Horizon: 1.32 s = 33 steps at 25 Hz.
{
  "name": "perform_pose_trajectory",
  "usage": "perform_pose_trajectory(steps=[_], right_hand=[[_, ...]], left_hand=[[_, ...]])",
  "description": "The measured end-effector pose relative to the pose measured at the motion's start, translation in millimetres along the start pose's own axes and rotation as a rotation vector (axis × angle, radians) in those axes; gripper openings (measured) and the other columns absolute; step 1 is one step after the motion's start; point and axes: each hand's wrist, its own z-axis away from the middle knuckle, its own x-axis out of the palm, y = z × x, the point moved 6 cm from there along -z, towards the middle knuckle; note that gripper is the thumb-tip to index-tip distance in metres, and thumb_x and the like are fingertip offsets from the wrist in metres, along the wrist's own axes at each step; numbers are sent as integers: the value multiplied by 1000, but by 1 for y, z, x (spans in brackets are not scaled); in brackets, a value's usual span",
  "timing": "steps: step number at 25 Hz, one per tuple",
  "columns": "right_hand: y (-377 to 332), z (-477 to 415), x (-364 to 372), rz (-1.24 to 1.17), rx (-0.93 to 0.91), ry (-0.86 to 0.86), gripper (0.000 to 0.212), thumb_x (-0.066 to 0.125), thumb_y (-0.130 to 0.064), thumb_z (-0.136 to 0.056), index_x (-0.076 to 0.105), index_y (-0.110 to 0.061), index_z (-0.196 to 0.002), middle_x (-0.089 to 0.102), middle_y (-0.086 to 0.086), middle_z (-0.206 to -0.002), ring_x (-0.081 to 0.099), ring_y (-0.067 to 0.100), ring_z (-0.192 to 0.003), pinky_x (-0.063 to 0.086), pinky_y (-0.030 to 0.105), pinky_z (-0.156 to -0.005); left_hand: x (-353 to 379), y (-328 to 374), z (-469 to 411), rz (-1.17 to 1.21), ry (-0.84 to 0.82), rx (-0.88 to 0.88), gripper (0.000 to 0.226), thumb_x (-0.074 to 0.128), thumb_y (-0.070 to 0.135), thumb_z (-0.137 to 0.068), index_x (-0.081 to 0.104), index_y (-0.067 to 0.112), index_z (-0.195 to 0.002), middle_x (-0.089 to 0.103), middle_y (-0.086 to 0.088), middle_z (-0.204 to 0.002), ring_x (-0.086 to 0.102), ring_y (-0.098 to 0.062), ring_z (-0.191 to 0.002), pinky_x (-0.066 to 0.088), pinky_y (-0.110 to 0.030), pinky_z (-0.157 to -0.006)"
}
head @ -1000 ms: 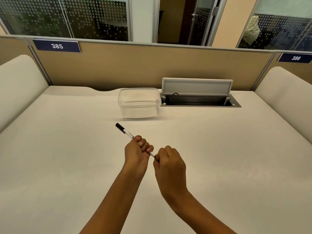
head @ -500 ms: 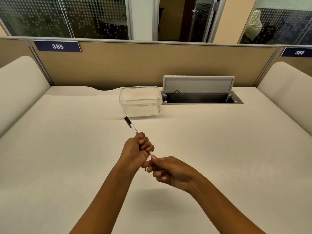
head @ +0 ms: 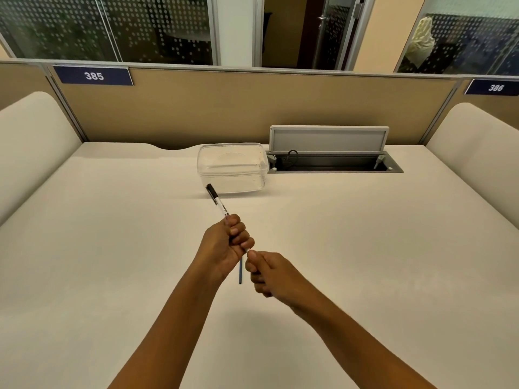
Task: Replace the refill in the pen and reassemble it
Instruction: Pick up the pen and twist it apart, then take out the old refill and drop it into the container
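Gripping the pen [head: 218, 203] in a fist, left hand [head: 224, 245] points its capped end away — right hand [head: 269, 272] pinches the near tip; dark refill [head: 240, 272] shows betw. them.

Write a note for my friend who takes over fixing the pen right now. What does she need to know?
Left hand: fist shut around the pen, black cap end pointing away.
Right hand: grip pinched at the pen's near end, probably working the tip piece.
A thin blue refill shows between the hands, slanting down; who holds it is unclear.
A clear container sits on the desk beyond.
Done: pen in hand.
Left: swap refill, close the pen.
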Motion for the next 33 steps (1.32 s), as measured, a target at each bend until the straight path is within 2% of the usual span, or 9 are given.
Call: perform_pose_trajectory(steps=[3,6,9,12,14,16,22,27,33], right_hand=[[-13,7,-2,759,-263,428,31,41,-30,-97,48,-15,-71,49,0,-59,37,13,-49,23,22,-44],[5,28,4,1036,-378,610,21,47,-26,-94,50,-18,-75,52,-3,-57,34,9,-43,21,19,-40],[24,37,-3,987,-356,639,25,33,-29,-94,45,-20,-74,49,-7,-55,25,8,-43,21,17,-41],[23,32,-10,846,-342,659,27,35,-27,-97,49,-16,-77,47,-10,-65,34,10,-43,22,12,-42],[25,26,-15,616,-316,600,20,43,-21,-98,54,-11,-85,43,-16,-74,51,-2,-62,32,8,-46],[26,25,-23,492,-315,599,11,51,-15,-94,57,-6,-91,42,-16,-76,50,-14,-76,35,4,-54],[28,28,-42,501,-349,717,19,58,-10,-90,66,-15,-107,52,-2,-78,49,5,-61,37,8,-57],[38,17,-59,513,-275,780,10,60,-13,-89,64,-17,-98,54,-2,-77,52,8,-60,39,12,-56],[69,-7,-68,759,-108,782,8,63,-8,-85,64,-7,-93,62,8,-85,60,24,-63,40,28,-53]], left_hand=[[4,-1,-1,42,93,90,40,17,-2,-89,34,16,-57,30,6,-35,23,-7,-30,23,-16,-36],[-7,42,1,74,196,314,37,17,-7,-84,34,16,-60,29,8,-34,23,-6,-30,23,-16,-37],[-21,81,1,136,209,350,37,17,-4,-86,35,16,-61,30,7,-36,23,-8,-33,23,-19,-41],[-20,72,0,189,160,264,38,16,-4,-87,35,16,-60,31,6,-37,23,-9,-33,24,-19,-41],[-20,53,-2,219,138,188,39,15,-4,-87,34,16,-60,31,6,-37,22,-9,-32,24,-19,-39],[-26,40,-5,244,145,120,39,15,-3,-89,33,16,-60,31,5,-37,22,-10,-32,23,-20,-39],[-39,18,-6,264,160,45,41,13,1,-92,34,15,-60,31,5,-37,23,-10,-30,25,-17,-35],[-44,4,-6,247,182,17,38,13,-5,-87,33,15,-61,31,4,-37,23,-10,-29,25,-15,-35],[-45,-10,-3,188,186,-10,38,15,-4,-89,33,15,-61,30,5,-37,23,-10,-29,23,-18,-35]])
